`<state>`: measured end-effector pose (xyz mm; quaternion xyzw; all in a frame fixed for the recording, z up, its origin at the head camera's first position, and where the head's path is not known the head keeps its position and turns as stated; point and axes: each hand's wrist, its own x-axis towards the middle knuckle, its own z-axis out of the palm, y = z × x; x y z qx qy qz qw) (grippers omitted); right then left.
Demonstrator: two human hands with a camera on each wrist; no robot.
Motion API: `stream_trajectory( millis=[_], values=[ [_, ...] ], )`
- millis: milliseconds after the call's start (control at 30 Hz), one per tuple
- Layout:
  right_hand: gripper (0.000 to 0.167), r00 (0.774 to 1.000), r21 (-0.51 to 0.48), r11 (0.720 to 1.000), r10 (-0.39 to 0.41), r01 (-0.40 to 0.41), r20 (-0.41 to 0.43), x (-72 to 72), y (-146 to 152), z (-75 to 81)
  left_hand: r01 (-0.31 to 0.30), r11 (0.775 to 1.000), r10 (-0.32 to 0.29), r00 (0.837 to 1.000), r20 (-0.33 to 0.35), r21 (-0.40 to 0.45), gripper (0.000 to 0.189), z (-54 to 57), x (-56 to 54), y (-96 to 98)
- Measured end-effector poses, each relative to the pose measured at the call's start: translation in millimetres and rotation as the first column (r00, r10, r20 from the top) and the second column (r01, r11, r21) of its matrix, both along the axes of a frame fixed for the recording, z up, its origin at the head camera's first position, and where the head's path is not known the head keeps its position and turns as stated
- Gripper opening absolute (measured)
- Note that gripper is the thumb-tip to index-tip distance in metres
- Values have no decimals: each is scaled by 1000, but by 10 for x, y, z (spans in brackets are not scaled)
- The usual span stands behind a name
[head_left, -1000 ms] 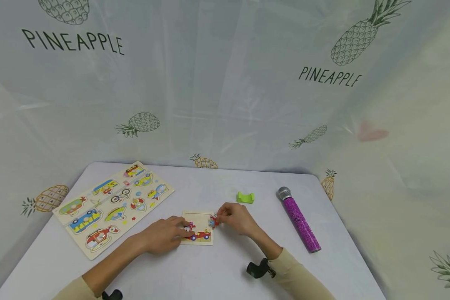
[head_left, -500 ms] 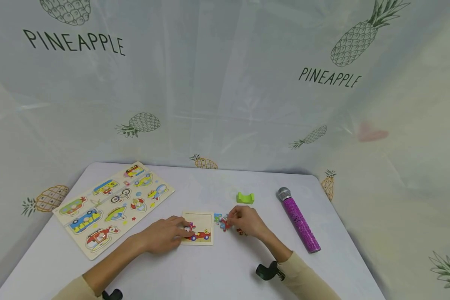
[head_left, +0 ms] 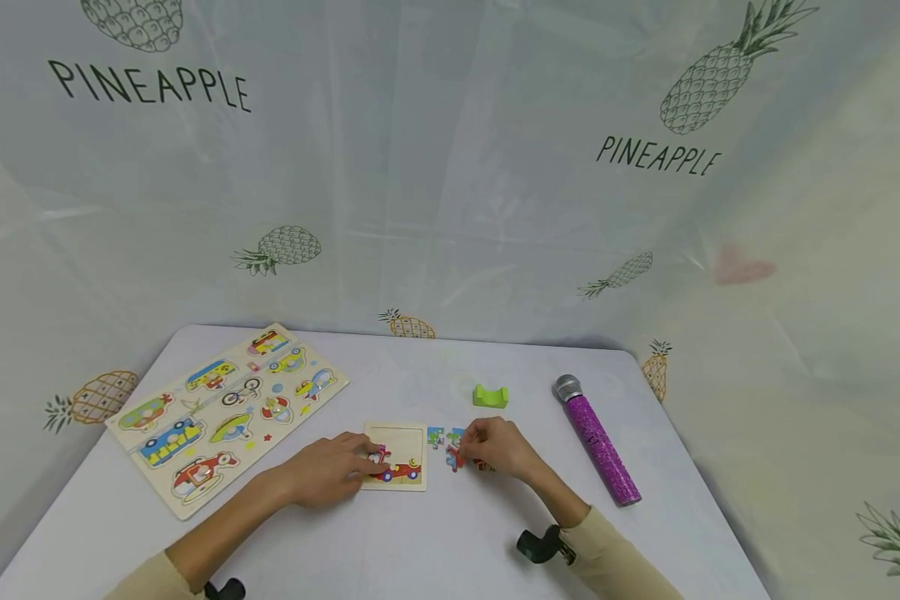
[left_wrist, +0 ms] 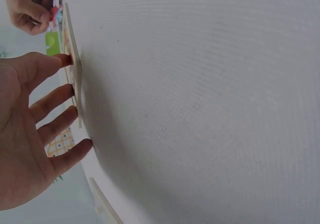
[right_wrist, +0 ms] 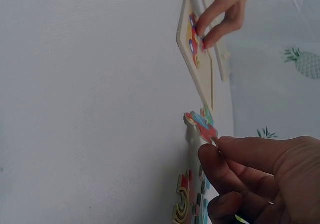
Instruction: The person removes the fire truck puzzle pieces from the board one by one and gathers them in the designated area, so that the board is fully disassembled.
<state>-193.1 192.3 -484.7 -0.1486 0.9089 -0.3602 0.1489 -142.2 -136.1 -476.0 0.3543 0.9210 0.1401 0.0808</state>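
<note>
My left hand (head_left: 330,471) rests with extended fingers on a small wooden puzzle board (head_left: 396,435). A red car is partly pieced together in it, and the fingertips touch its left part. To the right of the board, my right hand (head_left: 501,446) pinches a red and blue jigsaw piece (right_wrist: 202,126) between thumb and forefinger, near the tabletop. A blue-green jigsaw piece (head_left: 436,437) lies against the board's right edge. Beneath the right hand are more pieces, among them a red one with yellow arcs (right_wrist: 182,199); the hand partly hides them.
A large vehicle puzzle board (head_left: 249,446) lies slanted at the left of the white table (head_left: 390,550). Behind the right hand is a green curved block (head_left: 491,397). A purple glittery microphone (head_left: 603,450) lies at the right. A pineapple-print curtain (head_left: 420,167) hangs behind.
My right hand has moved right, away from the small board's edge, carrying the jigsaw piece. The blue-green piece beside the board has come into sight. My left hand has stayed in place.
</note>
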Motion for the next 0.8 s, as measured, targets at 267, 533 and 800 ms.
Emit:
stream_trajectory(
  millis=[267, 533, 800],
  values=[
    [6, 999, 1, 1000, 30, -30, 44, 14, 11, 19, -6, 1000, 6, 1000, 11, -5, 43, -2, 4, -4],
    [6, 999, 67, 997, 33, -33, -7, 21, 13, 19, -7, 1000, 7, 1000, 14, 0, 42, -2, 5, -5],
    [8, 997, 152, 988, 22, -11, -68, 39, -21, -6, 4, 1000, -4, 1000, -2, -8, 42, -7, 0, -5]
  ],
)
